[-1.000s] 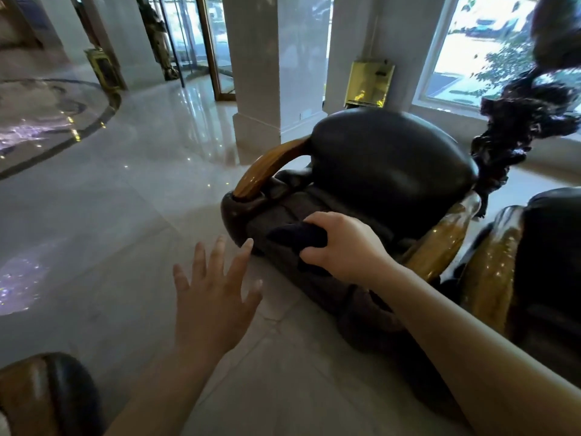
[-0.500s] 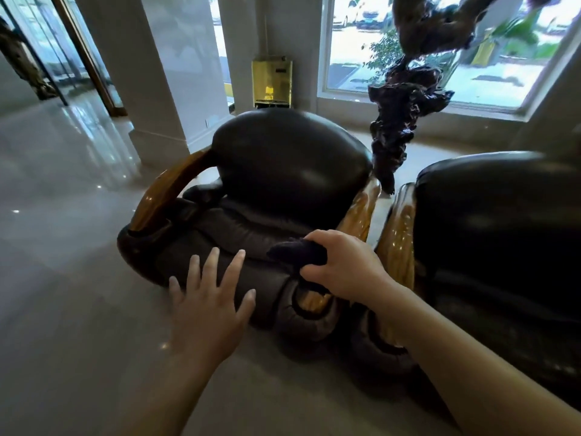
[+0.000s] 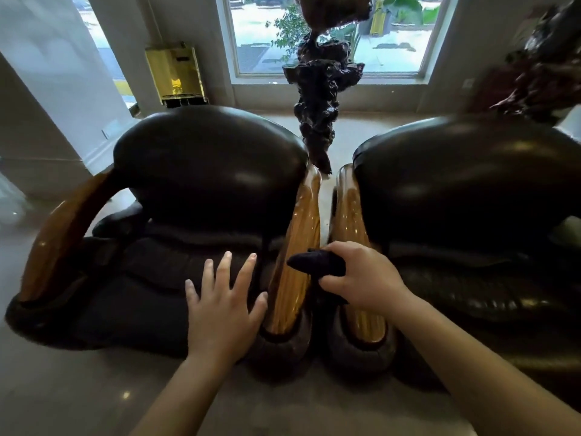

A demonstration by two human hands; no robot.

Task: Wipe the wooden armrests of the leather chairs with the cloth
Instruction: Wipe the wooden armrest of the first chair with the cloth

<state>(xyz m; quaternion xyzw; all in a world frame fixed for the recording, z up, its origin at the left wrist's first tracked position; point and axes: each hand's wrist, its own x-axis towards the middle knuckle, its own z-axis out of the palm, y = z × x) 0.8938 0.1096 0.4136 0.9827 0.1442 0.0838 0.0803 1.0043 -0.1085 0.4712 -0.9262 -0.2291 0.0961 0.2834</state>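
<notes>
Two dark leather chairs stand side by side, the left chair (image 3: 207, 171) and the right chair (image 3: 471, 184). Each has glossy wooden armrests. The left chair's right armrest (image 3: 298, 247) and the right chair's left armrest (image 3: 352, 215) run close together in the middle. The left chair's far armrest (image 3: 59, 228) curves at the left. My right hand (image 3: 361, 275) is shut on a dark cloth (image 3: 317, 262), held over the gap between the two middle armrests. My left hand (image 3: 223, 300) is open with fingers spread, above the left chair's seat.
A dark gnarled wood sculpture (image 3: 320, 99) stands behind the gap between the chairs, before a window (image 3: 330, 33). A gold stand (image 3: 176, 77) sits by a white pillar (image 3: 47, 89) at the back left. Polished stone floor (image 3: 78, 388) lies in front.
The view has swung right and closer, so both chairs now fill the frame. My right hand with the cloth now sits over the middle armrests; my left hand is over the left seat.
</notes>
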